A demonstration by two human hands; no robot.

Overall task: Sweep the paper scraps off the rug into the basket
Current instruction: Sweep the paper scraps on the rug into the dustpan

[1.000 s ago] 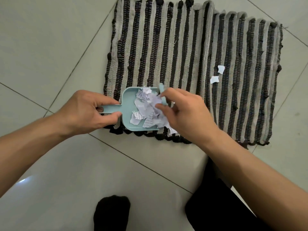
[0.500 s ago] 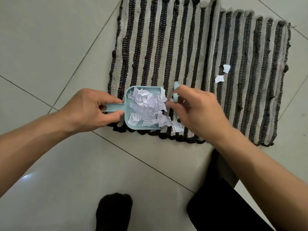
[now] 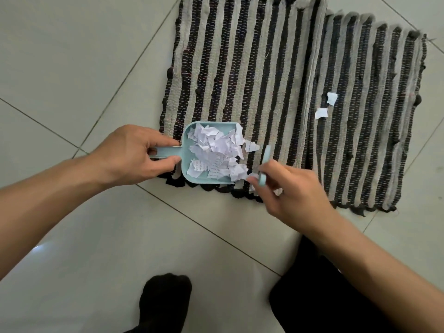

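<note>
Pale-blue dustpan [image 3: 192, 175] lying crosswise, mouth rightward, handle pinched by left hand [image 3: 131, 155]; right hand [image 3: 292, 191] gripping brush [image 3: 263, 165].

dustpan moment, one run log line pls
left hand holds dustpan | right hand holds brush | two scraps on rug

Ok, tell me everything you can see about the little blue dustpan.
The dustpan is pale blue, apparently plastic, with a flat handle and a shallow rounded tray. It lies level on the striped rug's near left edge, open mouth facing right. The left hand grips the handle. Torn white paper scraps, some printed, heap the tray and spill past its mouth.
</note>
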